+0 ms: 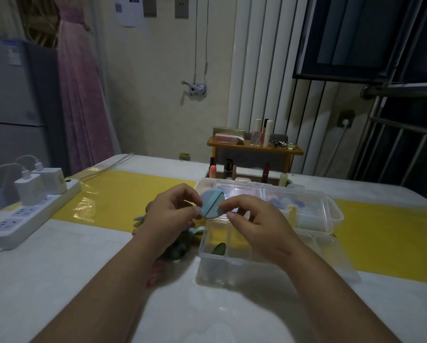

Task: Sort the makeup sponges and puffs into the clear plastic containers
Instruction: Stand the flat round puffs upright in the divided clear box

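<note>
Both hands, left (pixel 169 214) and right (pixel 254 219), pinch opposite edges of a round blue puff (pixel 212 204), its darker strap running diagonally, above a clear plastic compartmented container (pixel 232 258).

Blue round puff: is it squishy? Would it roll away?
Probably soft and light: the left hand and right hand hold the blue puff by fingertip pinches at its edges. It looks like a thin flat disc, so lying flat it likely stays put; on edge it might roll.
</note>
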`<action>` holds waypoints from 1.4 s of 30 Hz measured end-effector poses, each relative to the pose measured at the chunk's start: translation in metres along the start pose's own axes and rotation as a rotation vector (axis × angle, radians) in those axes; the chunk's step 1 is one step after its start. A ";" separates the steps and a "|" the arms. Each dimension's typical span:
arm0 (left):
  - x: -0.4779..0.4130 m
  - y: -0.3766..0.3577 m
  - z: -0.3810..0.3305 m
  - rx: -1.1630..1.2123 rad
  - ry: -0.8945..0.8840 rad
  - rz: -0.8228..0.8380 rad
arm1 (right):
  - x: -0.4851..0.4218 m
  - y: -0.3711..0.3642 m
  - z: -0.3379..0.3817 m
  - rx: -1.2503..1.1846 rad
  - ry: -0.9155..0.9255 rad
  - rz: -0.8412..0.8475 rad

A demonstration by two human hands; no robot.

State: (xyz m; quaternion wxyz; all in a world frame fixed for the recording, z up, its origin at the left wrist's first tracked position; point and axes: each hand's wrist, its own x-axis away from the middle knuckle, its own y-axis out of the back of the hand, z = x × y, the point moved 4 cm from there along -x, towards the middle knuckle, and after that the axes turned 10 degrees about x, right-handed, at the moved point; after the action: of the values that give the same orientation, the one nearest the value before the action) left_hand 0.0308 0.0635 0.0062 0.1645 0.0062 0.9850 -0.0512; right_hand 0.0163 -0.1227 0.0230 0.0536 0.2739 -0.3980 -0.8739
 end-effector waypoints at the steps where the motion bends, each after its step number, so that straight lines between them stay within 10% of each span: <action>1: 0.001 0.000 0.000 0.025 0.012 0.004 | 0.000 0.001 0.000 -0.011 0.000 -0.016; 42: -0.009 0.036 0.002 -0.316 -0.117 -0.373 | 0.002 -0.003 -0.005 -0.026 -0.056 0.109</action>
State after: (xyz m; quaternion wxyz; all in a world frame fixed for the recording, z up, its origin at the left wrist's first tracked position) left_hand 0.0406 0.0993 0.0037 0.2078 -0.2044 0.9537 0.0738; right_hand 0.0173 -0.1243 0.0171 0.0934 0.2266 -0.4022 -0.8822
